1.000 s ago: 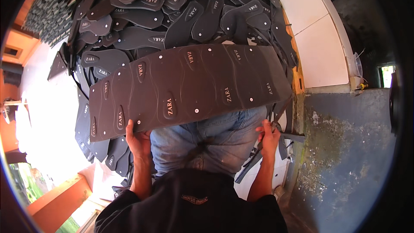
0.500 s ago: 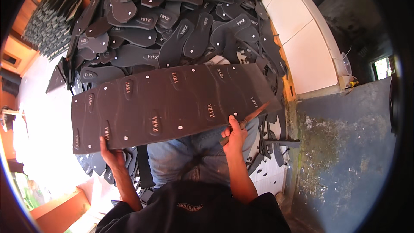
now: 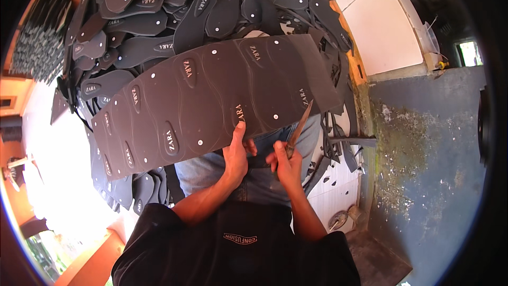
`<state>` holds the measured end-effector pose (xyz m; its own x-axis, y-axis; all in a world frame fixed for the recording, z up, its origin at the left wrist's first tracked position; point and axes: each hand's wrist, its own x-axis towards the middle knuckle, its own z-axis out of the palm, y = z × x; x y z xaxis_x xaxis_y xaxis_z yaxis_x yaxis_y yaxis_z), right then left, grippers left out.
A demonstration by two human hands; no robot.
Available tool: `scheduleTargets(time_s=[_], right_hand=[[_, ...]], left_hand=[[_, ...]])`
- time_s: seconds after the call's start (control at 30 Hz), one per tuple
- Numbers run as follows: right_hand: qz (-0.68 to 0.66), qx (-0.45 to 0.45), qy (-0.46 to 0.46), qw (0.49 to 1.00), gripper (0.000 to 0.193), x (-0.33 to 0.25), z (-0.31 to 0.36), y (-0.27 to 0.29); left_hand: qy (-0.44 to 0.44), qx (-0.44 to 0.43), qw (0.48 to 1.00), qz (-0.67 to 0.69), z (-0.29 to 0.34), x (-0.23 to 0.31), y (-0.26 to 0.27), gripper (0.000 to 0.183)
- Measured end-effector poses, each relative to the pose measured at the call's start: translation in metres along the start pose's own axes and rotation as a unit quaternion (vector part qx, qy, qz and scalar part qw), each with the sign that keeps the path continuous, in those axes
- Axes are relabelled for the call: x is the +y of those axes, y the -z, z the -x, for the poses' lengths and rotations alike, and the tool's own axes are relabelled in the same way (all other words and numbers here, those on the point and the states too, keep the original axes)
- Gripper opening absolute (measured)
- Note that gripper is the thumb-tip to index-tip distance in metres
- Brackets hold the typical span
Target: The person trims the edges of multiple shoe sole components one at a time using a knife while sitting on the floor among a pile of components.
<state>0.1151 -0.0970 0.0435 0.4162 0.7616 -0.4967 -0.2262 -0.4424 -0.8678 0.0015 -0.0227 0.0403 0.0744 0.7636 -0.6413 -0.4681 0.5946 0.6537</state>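
Observation:
A long dark foam sheet (image 3: pixel 217 85) stamped with sandal sole outlines, printed marks and small white dots lies across the front of my lap. My left hand (image 3: pixel 236 156) grips its near edge around the middle, thumb on top and fingers beneath. Just to the right, my right hand (image 3: pixel 287 165) is closed around the handle of a knife (image 3: pixel 300 127). The blade points up and away, its tip beside the sheet's right end.
Many cut dark sole pieces (image 3: pixel 143 24) are heaped beyond the sheet. Stacked foam strips (image 3: pixel 39 37) stand at far left. Thin offcuts (image 3: pixel 346 140) litter the floor at right, beside a stained blue-grey wall (image 3: pixel 418 153) and a pale tiled ledge (image 3: pixel 381 26).
My left hand has moved right from the sheet's left end to its middle. My right hand has let go of the sheet's edge and keeps the knife, now pointing more upright.

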Motion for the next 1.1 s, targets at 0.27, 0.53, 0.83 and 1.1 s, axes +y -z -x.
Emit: scheduleTargets(time_s=[0.27, 0.53, 0.83, 1.1], right_hand=[[0.043, -0.019, 0.035, 0.998, 0.022, 0.015, 0.03, 0.016], [0.11, 0.016, 0.02, 0.994, 0.017, 0.018, 0.047, 0.031], [0.182, 0.006, 0.05, 0.982, 0.013, 0.03, 0.041, 0.025], [0.176, 0.014, 0.025, 0.984, 0.01, 0.038, 0.037, 0.031]], left_hand=[[0.004, 0.024, 1.0, -0.013, 0.012, 0.014, -0.023, 0.027], [0.058, -0.004, 0.997, -0.05, 0.022, 0.002, -0.052, 0.027], [0.057, -0.004, 0.996, -0.07, 0.017, 0.001, -0.05, 0.024], [0.072, 0.001, 0.996, -0.059, 0.014, -0.006, -0.044, 0.024]])
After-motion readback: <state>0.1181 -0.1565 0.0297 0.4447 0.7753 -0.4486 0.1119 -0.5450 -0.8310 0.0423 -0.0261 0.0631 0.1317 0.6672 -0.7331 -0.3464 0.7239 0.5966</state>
